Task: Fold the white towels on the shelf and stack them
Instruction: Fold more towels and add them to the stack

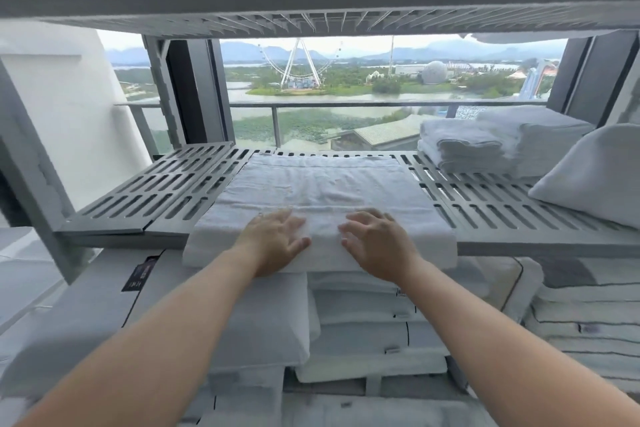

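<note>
A white towel (318,191) lies spread flat on the grey slatted shelf (166,191), its near edge hanging slightly over the shelf's front. My left hand (277,239) and my right hand (374,243) rest palm down on the near folded edge of this towel, fingers spread, close together and almost touching. Neither hand grips the cloth. A stack of folded white towels (485,146) sits at the back right of the same shelf.
A white pillow (595,173) leans at the shelf's right end. Below the shelf lie piles of folded white linen (374,322). Another slatted shelf (311,17) hangs close overhead, carrying more white bedding. Behind is a window with a balcony rail.
</note>
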Available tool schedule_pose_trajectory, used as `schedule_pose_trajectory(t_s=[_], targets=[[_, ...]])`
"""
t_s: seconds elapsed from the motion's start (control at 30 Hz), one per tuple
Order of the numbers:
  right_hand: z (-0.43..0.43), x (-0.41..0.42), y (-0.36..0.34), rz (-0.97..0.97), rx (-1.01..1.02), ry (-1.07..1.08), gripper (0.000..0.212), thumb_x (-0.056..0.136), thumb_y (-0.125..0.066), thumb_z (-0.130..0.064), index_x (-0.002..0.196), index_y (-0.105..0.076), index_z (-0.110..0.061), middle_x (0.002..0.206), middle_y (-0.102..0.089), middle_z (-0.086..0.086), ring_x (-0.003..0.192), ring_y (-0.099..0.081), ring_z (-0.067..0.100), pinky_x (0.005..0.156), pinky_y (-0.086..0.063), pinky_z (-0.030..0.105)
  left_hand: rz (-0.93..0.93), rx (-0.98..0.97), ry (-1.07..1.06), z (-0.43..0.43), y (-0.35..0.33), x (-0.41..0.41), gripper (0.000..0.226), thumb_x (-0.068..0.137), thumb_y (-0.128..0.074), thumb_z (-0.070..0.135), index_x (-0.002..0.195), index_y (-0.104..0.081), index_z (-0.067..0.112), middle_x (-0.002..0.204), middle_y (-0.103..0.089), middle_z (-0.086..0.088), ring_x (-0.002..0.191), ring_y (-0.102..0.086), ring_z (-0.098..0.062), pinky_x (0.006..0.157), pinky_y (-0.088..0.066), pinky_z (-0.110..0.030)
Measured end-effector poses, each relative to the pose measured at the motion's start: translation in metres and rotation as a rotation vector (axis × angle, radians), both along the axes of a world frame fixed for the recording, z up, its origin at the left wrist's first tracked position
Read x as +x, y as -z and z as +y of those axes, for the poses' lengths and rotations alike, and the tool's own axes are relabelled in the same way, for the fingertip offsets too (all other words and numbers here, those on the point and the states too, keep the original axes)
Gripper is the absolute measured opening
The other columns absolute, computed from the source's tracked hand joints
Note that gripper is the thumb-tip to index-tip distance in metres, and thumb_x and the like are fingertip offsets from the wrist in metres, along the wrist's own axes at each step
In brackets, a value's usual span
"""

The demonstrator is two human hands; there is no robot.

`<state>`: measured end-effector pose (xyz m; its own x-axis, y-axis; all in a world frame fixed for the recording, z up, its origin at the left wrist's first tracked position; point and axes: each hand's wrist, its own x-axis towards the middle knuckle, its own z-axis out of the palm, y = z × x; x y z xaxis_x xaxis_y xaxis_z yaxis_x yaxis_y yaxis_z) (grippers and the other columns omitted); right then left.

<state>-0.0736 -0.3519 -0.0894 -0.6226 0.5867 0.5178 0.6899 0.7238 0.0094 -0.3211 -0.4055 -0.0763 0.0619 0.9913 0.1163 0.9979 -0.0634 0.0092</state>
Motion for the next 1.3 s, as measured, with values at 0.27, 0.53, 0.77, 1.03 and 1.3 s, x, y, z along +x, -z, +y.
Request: schedule_pose_trajectory(t_s=[0.27,0.53,0.77,1.03,1.3], targets=[[-0.034,0.018,0.027,-0.175,-0.040,0.103,0.074,0.082,-0.066,-0.025,0.147,-0.031,-0.026,0.147,-0.039,0.008,0.136,-0.039,0.032,0.115,-0.030,0.045,0.208,0.179,-0.016,-0.042,0.034,-0.005,0.090,0.089,-0.049,0.064,0.162,-0.008,0.029,0.167,-0.016,-0.007,0.154,-0.015,-0.026,0.125,-0.010,-0.051],[-0.036,0.004,0.029,-0.113,0.012,0.184,0.069,0.083,-0.048,-0.006,0.149,-0.031,-0.021,0.149,-0.038,0.017,0.134,-0.039,0.039,0.115,-0.027,0.052,0.213,0.245,-0.061,-0.034,0.040,0.004,0.094,0.084,-0.047,0.073,0.161,-0.019,0.028,0.165,-0.024,-0.006,0.152,-0.022,-0.028,0.122,-0.015,-0.055],[-0.036,-0.011,0.027,-0.160,0.026,0.288,0.074,0.079,-0.056,-0.005,0.148,-0.035,-0.023,0.140,-0.044,0.016,0.124,-0.046,0.040,0.107,-0.035,0.053,0.238,0.181,-0.151,-0.027,0.037,0.019,0.096,0.084,-0.052,0.072,0.161,-0.013,0.028,0.163,-0.021,-0.008,0.149,-0.021,-0.033,0.120,-0.016,-0.059],[-0.040,-0.004,0.014,-0.190,0.005,0.259,0.062,0.087,-0.049,-0.008,0.146,-0.037,-0.018,0.140,-0.051,0.014,0.127,-0.050,0.038,0.104,-0.040,0.051,0.313,0.166,-0.113,-0.036,0.028,0.019,0.067,0.098,-0.036,0.034,0.161,-0.014,0.026,0.160,-0.029,-0.009,0.146,-0.031,-0.030,0.118,-0.026,-0.054],[-0.035,0.024,-0.014,-0.050,0.077,0.277,0.041,0.086,-0.042,-0.002,0.124,-0.050,-0.016,0.109,-0.063,0.004,0.095,-0.064,0.025,0.080,-0.051,0.036,0.279,0.390,-0.057,-0.063,-0.012,-0.002,0.032,0.082,-0.064,0.000,0.108,-0.072,0.016,0.099,-0.071,-0.008,0.077,-0.071,-0.031,0.055,-0.057,-0.038]])
